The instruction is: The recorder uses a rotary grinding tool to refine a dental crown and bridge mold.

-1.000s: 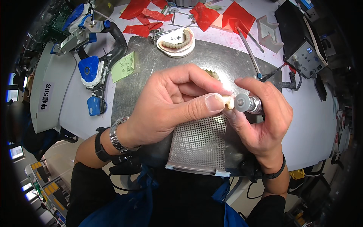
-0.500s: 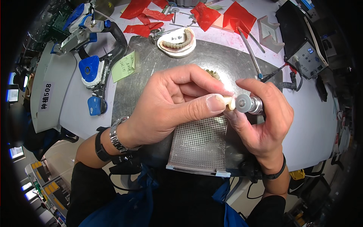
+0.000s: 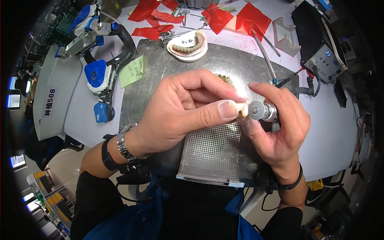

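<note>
White tooth piece (image 3: 245,110), part hidden
Left hand (image 3: 172,110) pinches it, long side up and down; right hand (image 3: 289,120) grips a disc tool (image 3: 261,110).

Black sleeves (image 3: 94,200), silver linked wristband (image 3: 124,149)

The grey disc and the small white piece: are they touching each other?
Cannot tell. In the head view, the grey disc sits right beside the white piece, but neither contact nor a gap shows plainly.

Small tooth-shaped piece (image 3: 245,111): ivory-white | flat round disc (image 3: 256,109): grey | rectangular perforated panel (image 3: 209,155): shows silvery-grey, regular hole grid | square paper note (image 3: 131,73): pale green | thin creased sheet (image 3: 253,18): bright red
</note>
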Available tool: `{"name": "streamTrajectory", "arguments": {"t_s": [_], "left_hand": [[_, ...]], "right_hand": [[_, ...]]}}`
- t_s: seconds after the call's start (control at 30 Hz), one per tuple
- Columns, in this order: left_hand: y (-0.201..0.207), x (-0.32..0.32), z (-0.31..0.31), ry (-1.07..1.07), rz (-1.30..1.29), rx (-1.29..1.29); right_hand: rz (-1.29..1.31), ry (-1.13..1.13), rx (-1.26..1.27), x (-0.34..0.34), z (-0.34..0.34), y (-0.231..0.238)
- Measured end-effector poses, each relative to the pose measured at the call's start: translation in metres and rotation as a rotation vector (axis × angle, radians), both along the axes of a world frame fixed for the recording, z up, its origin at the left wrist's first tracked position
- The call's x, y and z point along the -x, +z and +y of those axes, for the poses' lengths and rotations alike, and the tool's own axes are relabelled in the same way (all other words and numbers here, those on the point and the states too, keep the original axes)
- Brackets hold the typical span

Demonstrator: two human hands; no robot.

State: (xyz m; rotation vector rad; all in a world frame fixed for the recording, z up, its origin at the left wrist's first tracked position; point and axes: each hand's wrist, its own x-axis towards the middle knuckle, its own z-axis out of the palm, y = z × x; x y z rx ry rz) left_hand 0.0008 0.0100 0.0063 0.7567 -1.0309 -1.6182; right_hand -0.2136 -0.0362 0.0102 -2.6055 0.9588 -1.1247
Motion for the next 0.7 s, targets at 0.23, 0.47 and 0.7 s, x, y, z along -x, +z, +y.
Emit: {"name": "streamTrajectory", "arguments": {"t_s": [0.23,0.47,0.7], "left_hand": [[-0.0011,0.0,-0.0003,-0.003,-0.001,0.006],[-0.0014,-0.0005,-0.0003,-0.013,0.044,0.014],[-0.0024,-0.0009,-0.0003,-0.002,0.013,-0.008]], "right_hand": [[0.058,-0.018,-0.082,0.0034,0.0042,0.0046],[0.024,-0.006,-0.008,0.0025,0.0023,0.0043],[0.009,-0.007,-0.017,0.0003,0.001,0.0015]]}}
